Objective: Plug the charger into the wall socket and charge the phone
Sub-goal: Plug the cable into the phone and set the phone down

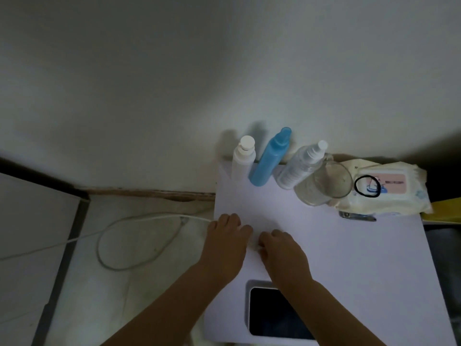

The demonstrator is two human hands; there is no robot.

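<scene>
Both hands down mid-table: left hand point(228, 236) and right hand point(279, 248) curled, fingertips pinching something small and white; phone point(272, 312) flat at near edge, long axis along it

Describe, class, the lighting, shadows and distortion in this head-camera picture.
Head view: dim, greyish light; the bottles, such as the blue bottle, cast soft shadows on the wall; wide-angle distortion bows the wall's base; both hands are slightly blurred, and the phone screen is dark.
</scene>
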